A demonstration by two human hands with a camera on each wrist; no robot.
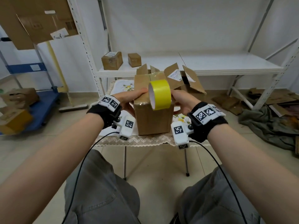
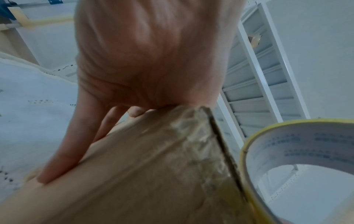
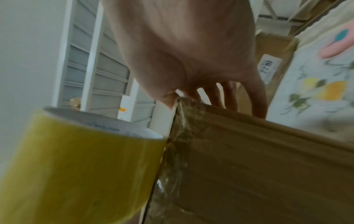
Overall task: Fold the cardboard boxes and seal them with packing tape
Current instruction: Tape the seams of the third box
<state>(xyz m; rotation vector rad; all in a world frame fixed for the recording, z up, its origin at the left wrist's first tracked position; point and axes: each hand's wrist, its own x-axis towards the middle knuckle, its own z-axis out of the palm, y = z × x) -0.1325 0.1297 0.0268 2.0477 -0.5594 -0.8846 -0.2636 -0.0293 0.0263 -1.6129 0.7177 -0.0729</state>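
A tall cardboard box stands on a small cloth-covered table. Clear tape runs over its closed top flaps. A yellow tape roll hangs at the near top edge, and neither hand is wrapped round it. My left hand lies on the box's left side, thumb along the top, fingers down the wall. My right hand mirrors it on the right side. In the left wrist view, the fingers lie straight against the box beside the roll. The right wrist view shows spread fingers on the box, the roll to the left.
An open box with raised flaps stands behind the taped one. A white shelf carries two small boxes. At the left is a blue cart with boxes. Flattened cardboard and a dark cloth lie on the floor at the right.
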